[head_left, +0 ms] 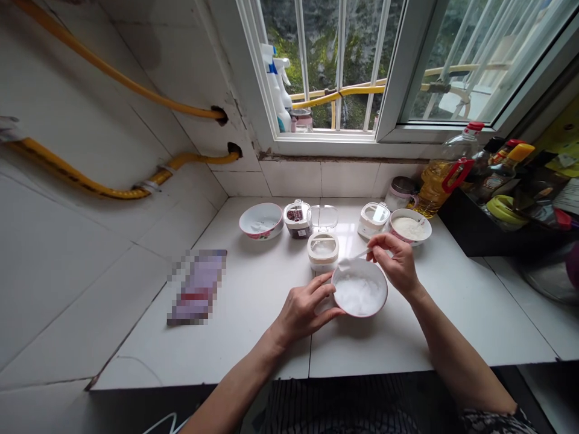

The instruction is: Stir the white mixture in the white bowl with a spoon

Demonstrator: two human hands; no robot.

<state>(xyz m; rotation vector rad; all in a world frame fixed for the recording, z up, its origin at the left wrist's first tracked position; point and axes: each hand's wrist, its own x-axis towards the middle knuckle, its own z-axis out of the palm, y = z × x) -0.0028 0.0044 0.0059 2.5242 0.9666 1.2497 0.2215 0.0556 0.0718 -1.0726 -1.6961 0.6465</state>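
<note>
My left hand [308, 306] grips the left rim and side of a white bowl [360, 290], which holds a white grainy substance and tilts slightly toward me. Pinched in my right hand [394, 260] is the handle of a small white spoon [360, 255]. Its head is at the bowl's far left rim, and whether it carries anything is hard to see. Just beyond the bowl stands a clear-and-cream seasoning jar [322, 253] with its transparent lid [324, 216] flipped up.
Behind are a floral bowl [261, 220], a jar with dark contents [297, 220], another seasoning jar [373, 220] and a bowl of pale grains [410, 227]. An oil bottle [434, 181] and a black rack of bottles [474, 223] stand right. A blurred purple packet [199, 286] lies left.
</note>
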